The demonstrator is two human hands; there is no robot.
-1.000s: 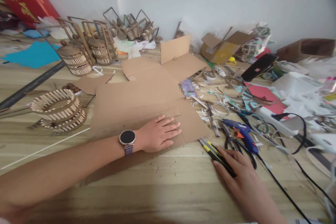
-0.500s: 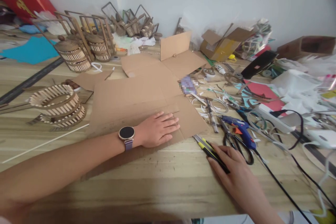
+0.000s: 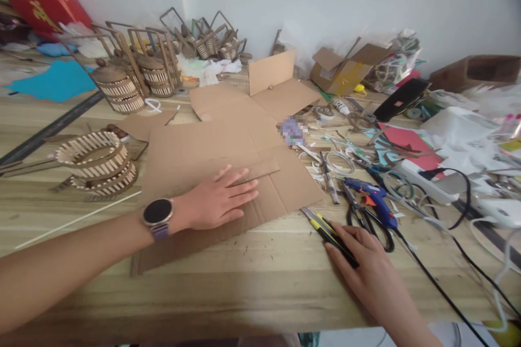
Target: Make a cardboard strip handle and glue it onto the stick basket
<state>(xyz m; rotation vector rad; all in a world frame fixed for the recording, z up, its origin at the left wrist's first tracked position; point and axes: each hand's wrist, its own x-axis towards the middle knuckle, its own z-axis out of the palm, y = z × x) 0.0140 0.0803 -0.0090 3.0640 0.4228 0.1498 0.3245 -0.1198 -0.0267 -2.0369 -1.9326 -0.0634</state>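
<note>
Left hand: spread on the cardboard [image 3: 203, 143], palm down; the left hand [image 3: 211, 198] has its fingers a little apart, with a watch [image 3: 158, 211] at the wrist.
Strip: a narrow brown strip [image 3: 264, 168] lies on the cardboard, one end running out from under those fingers.
Right hand: low over the table [image 3: 264, 293]; the right hand [image 3: 372, 265] has thumb and fingers closed about the cutter [image 3: 321, 227].
Cutter: black and yellow, blade pointing away to the left, tip at the cardboard's near edge; from here I can't tell if they touch.
Cardboard: flat on the table in front of the person, with one far flap standing up.
Beside the right hand: scissors [image 3: 364, 222], then a blue glue gun [image 3: 376, 200] just past them.
Off to the left: a slatted ring [image 3: 93, 165], with lidded baskets [image 3: 120, 92] behind it.
</note>
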